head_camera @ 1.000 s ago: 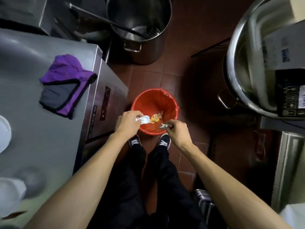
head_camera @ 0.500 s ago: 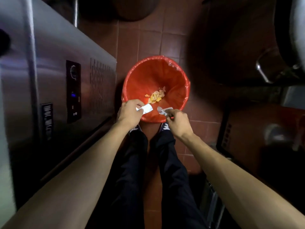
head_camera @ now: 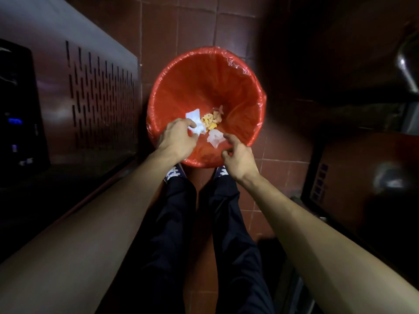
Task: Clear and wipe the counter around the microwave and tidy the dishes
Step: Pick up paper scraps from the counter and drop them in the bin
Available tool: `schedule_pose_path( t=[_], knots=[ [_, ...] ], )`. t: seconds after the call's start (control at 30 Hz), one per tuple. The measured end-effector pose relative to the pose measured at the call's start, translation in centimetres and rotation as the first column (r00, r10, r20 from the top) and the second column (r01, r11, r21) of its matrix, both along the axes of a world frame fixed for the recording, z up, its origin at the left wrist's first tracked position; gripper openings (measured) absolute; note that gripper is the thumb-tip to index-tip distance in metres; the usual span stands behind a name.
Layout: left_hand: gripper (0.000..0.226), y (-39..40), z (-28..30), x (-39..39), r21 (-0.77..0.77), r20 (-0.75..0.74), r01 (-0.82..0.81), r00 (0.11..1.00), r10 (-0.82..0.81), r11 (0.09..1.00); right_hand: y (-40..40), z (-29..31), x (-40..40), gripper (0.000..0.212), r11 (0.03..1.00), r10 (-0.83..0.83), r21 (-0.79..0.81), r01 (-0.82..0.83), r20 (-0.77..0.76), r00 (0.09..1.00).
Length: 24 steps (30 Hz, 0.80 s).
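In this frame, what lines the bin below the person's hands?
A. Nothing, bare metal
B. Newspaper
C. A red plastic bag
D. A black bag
C: the bin wears a red plastic bag, its crinkled edge folded over the rim, with food scraps lying at the bottom.

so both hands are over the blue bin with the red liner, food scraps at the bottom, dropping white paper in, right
Not quite: the bin is red, not blue, as the head view shows. The rest holds: both hands are over it, food scraps lie at the bottom, and white paper goes in. The left hand touches one white paper piece; the other white piece is just off the right hand.
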<state>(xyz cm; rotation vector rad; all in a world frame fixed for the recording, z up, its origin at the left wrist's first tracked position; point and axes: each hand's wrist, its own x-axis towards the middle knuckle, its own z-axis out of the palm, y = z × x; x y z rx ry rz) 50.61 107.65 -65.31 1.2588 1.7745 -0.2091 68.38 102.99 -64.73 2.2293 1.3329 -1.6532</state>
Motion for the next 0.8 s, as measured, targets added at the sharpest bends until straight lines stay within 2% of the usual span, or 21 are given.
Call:
schedule_pose_path(
  t=[0.17, 0.47, 0.6, 0.8],
  knots=[
    [0.031, -0.4, 2.6, 0.0, 0.016, 0.005, -0.001, 1.000, 0.001, 1.000, 0.2, 2.2, 1.0, 0.048, 0.999, 0.032, -0.007, -0.032, 0.005, 0.999],
    [0.040, -0.7, 11.7, 0.8, 0.079, -0.060, 0.178, 0.983, -0.174, 0.981, 1.7, 10.3, 2.9, 0.044, 0.979, 0.177, 0.094, -0.182, 0.057, 0.983],
    [0.041, -0.6, 18.2, 0.6, 0.143, -0.114, 0.236, 0.969, -0.221, 0.961, 3.2, 16.5, 3.4, 0.042, 0.928, 0.291, 0.202, -0.312, 0.128, 0.948],
    [0.044, -0.5, 28.4, -0.3, 0.224, -0.221, 0.255, 0.953, -0.206, 0.940, 5.3, 26.1, 2.8, 0.038, 0.807, 0.420, 0.373, -0.458, 0.183, 0.889]
  ],
)
